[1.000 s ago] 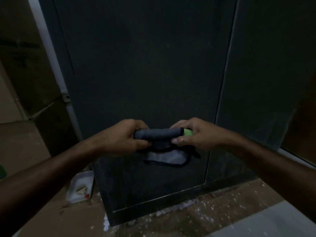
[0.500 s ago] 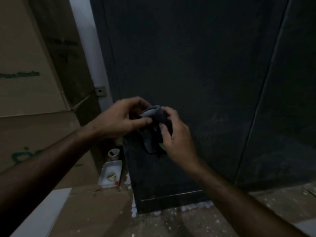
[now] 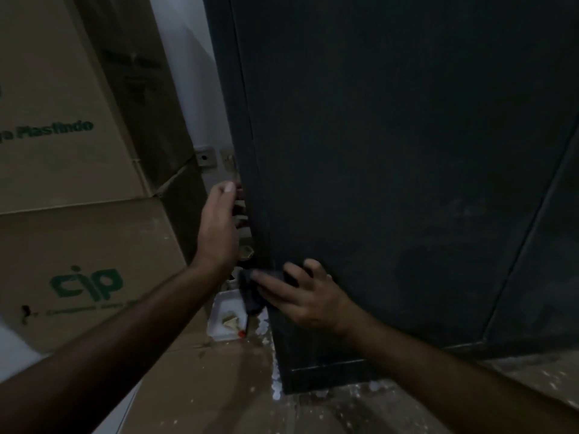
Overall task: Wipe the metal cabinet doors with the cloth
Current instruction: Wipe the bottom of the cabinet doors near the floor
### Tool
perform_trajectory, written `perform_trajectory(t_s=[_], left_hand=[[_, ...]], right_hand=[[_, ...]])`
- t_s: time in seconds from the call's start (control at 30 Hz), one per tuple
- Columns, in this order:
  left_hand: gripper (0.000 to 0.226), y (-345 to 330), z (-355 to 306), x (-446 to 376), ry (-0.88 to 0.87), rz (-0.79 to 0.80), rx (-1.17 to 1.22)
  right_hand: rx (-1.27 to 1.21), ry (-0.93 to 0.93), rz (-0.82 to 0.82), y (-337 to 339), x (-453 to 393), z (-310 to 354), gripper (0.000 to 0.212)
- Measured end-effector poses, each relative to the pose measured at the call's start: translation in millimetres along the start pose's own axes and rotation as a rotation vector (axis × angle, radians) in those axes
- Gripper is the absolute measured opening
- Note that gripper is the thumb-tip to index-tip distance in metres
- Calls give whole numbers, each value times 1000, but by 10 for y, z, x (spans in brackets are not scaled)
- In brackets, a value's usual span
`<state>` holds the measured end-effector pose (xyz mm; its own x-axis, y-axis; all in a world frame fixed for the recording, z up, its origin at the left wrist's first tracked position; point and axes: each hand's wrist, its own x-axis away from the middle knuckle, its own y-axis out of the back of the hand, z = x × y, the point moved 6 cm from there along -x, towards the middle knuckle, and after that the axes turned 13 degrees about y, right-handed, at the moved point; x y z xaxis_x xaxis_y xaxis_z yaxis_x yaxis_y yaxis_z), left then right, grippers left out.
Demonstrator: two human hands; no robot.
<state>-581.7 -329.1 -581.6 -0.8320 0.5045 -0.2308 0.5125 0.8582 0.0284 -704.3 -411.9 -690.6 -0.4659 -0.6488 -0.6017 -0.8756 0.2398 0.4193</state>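
A tall dark metal cabinet door (image 3: 391,158) fills the middle and right of the view. My right hand (image 3: 300,296) presses a dark grey cloth (image 3: 250,292) flat against the door's lower left corner, fingers spread; part of the cloth hangs past the edge. My left hand (image 3: 219,227) is at the cabinet's left edge, higher up, with fingers reaching behind the edge and out of sight. A second door panel (image 3: 539,277) lies to the right, past a vertical seam.
Stacked cardboard boxes (image 3: 78,183) with green print stand close on the left. A white tray (image 3: 225,321) with scraps sits on the floor in the narrow gap beside the cabinet. The floor (image 3: 360,408) is speckled with white debris. A wall outlet (image 3: 205,156) is behind the gap.
My hands parted: the left let go of the cloth and went up to the cabinet's left edge. The right took the cloth alone and pressed it on the lower door. The view swung left.
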Motion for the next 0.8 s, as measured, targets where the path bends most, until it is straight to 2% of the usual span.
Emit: perform_trajectory(t_s=[0.07, 0.1, 0.2, 0.23, 0.27, 0.3, 0.37, 0.43, 0.5, 0.6, 0.63, 0.67, 0.73, 0.8], left_hand=[[24, -23, 129, 36, -6, 30, -1], [25, -26, 205, 41, -3, 44, 8], [32, -31, 383, 35, 103, 4, 82], [37, -22, 434, 16, 166, -40, 136], [39, -22, 462, 1, 218, -75, 179], [39, -28, 462, -29, 232, -101, 198], [35, -58, 453, -35, 213, -127, 173], [32, -110, 434, 19, 139, -118, 133], [31, -157, 452, 99, 33, -119, 49], [32, -249, 496, 175, -20, -173, -77], [33, -276, 512, 188, -19, -204, -87], [34, -306, 496, 210, -21, -224, -97], [35, -340, 458, 217, -35, -234, -160], [51, -300, 490, 182, -80, -234, -229]], right_hand=[[29, 39, 41, 116, 218, -127, 28], [58, -23, 12, 223, 207, -307, 30], [99, -420, -197, 456, -160, -843, 36], [83, -452, -234, 437, -280, -821, 36], [78, -389, -207, 359, -322, -685, 36], [60, -250, -132, 232, -257, -477, 36], [-5, 13, 72, 57, 220, -128, 33], [-36, 36, 188, 165, 595, -194, 35], [-3, -134, 103, 440, 580, -494, 35], [182, -577, -175, 804, 176, -1041, 33], [186, -677, -252, 831, 38, -1086, 32], [169, -697, -276, 793, -50, -1027, 32], [47, -501, -164, 552, 12, -683, 30], [-67, -320, 14, 428, 385, -400, 27]])
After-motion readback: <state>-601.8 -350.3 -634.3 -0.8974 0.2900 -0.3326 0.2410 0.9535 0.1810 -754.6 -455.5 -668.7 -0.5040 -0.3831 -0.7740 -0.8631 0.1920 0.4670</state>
